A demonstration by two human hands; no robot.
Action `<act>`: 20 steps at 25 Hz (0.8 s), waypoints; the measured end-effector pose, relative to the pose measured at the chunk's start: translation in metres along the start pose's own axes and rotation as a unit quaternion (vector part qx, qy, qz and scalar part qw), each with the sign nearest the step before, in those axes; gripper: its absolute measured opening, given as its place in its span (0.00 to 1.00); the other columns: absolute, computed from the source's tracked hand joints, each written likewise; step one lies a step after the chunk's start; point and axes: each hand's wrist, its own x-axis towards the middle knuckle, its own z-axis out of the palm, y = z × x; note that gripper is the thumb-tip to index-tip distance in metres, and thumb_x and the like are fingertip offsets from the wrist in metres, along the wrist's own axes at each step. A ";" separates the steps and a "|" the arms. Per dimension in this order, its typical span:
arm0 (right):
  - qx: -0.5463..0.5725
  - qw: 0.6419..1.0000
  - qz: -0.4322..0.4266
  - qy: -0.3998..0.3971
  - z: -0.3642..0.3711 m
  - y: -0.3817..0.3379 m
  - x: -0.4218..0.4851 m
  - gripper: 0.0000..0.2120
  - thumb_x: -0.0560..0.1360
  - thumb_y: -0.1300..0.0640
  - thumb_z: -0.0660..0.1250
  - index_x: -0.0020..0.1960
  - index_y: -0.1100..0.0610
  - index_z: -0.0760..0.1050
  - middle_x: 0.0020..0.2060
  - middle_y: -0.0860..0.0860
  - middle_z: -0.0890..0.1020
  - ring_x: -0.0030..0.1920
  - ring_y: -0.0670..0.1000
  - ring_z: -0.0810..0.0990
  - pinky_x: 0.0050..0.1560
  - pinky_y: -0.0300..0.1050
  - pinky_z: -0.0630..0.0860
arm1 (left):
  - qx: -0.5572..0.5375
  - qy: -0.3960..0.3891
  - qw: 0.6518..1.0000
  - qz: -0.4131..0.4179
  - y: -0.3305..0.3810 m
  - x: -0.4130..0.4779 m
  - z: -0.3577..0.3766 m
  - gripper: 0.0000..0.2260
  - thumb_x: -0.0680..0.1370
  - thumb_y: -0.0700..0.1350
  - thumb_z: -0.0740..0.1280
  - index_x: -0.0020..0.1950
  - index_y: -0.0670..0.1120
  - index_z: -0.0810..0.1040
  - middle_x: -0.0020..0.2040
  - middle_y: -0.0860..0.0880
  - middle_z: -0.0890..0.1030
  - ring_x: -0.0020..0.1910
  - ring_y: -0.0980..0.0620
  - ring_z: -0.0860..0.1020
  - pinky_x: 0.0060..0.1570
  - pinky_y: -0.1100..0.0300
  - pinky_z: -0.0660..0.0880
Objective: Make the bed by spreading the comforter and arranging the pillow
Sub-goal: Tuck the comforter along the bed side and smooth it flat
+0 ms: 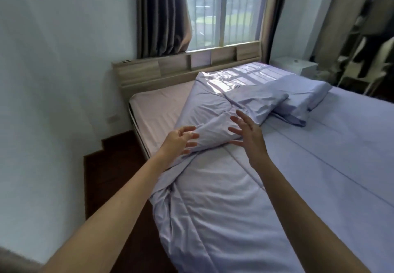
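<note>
While both arms stretched over the left side of the bed, the left hand [179, 139] hovered at the rounded tip of a fold in the lilac comforter [213, 187]. Its fingers [188, 129] were spread and loosely bent, pinching nothing that I could see. The right hand [249, 136] hung just beside it over the same fold, fingers [243, 117] splayed wide and straight.

The comforter lay across most of the bed, but its upper left corner was turned back on itself in a thick diagonal flap. That left a strip of pale bare mattress [157, 111] showing along the left edge, up to the wooden headboard [170, 68]. Lower down, the comforter's left edge hung bunched and creased over the side of the bed. The pillow [304, 96] lay at the head toward the right, one end tucked under the flap, with sunlight from the window [221, 10] across it.

Between the bed's left edge and the wall [53, 59] ran only a narrow band of dark floor [110, 166]. A white nightstand [292, 65] stood at the far right corner.
</note>
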 end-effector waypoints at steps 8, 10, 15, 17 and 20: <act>-0.103 0.979 0.079 0.158 0.010 0.108 0.077 0.19 0.80 0.53 0.57 0.71 0.48 0.67 0.64 0.47 0.75 0.63 0.51 0.76 0.53 0.50 0.76 | 0.426 -0.057 0.893 0.132 -0.113 0.199 -0.028 0.19 0.75 0.46 0.69 0.66 0.46 0.75 0.67 0.44 0.75 0.66 0.45 0.74 0.65 0.56 0.71; -0.107 0.965 0.097 0.217 0.029 0.131 0.098 0.20 0.80 0.54 0.57 0.72 0.48 0.66 0.67 0.47 0.73 0.64 0.50 0.75 0.53 0.48 0.75 | 0.489 -0.125 0.848 0.159 -0.130 0.245 -0.042 0.19 0.75 0.48 0.69 0.66 0.50 0.76 0.70 0.45 0.71 0.67 0.45 0.72 0.67 0.54 0.70; -0.142 0.937 0.141 0.288 0.076 0.177 0.121 0.19 0.80 0.56 0.59 0.71 0.52 0.68 0.67 0.49 0.74 0.63 0.47 0.74 0.63 0.51 0.74 | 0.580 -0.222 0.762 0.181 -0.148 0.324 -0.070 0.30 0.73 0.52 0.70 0.73 0.56 0.65 0.78 0.41 0.56 0.74 0.40 0.62 0.70 0.45 0.65; -0.193 0.920 0.185 0.286 0.085 0.202 0.117 0.19 0.80 0.56 0.59 0.70 0.54 0.69 0.67 0.51 0.74 0.64 0.48 0.75 0.65 0.48 0.70 | 0.586 -0.257 0.756 0.138 -0.163 0.343 -0.074 0.39 0.73 0.53 0.70 0.78 0.57 0.51 0.78 0.39 0.50 0.74 0.39 0.62 0.71 0.46 0.65; -0.304 0.894 0.253 0.210 0.086 0.247 0.112 0.22 0.80 0.55 0.60 0.73 0.56 0.65 0.72 0.54 0.68 0.72 0.53 0.66 0.71 0.43 0.60 | 0.572 -0.321 0.745 0.122 -0.181 0.355 -0.074 0.40 0.74 0.46 0.68 0.78 0.58 0.46 0.75 0.37 0.56 0.68 0.37 0.69 0.67 0.50 0.69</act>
